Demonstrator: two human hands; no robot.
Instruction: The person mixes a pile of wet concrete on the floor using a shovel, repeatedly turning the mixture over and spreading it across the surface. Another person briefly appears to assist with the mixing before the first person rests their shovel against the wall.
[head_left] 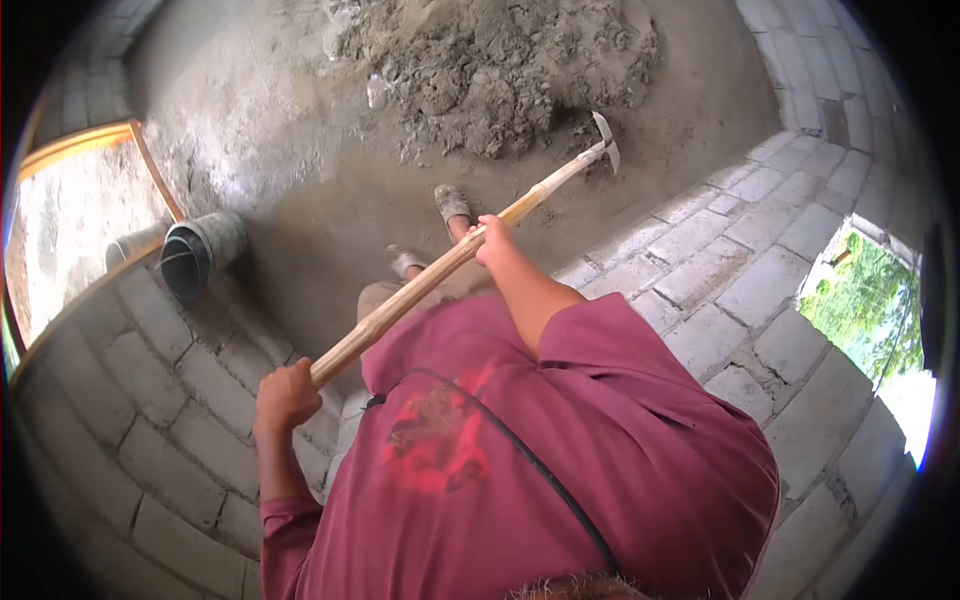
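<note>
A long wooden-handled hoe [430,278] slants across my body from lower left to upper right. My left hand [287,395] is closed round the lower end of its handle. Farther up the same handle, my right hand [494,241] is wrapped round the wood. The metal head [606,143] is at the upper right end, just beside the lower right edge of a heap of wet grey mortar [500,75].
Grey block walls [700,250] curve round both sides. Two buckets [222,238] stand at the left by a wood-framed opening [90,220]. My shoes [452,202] are on the grey floor [300,220]. A window opening [870,300] shows greenery at the right.
</note>
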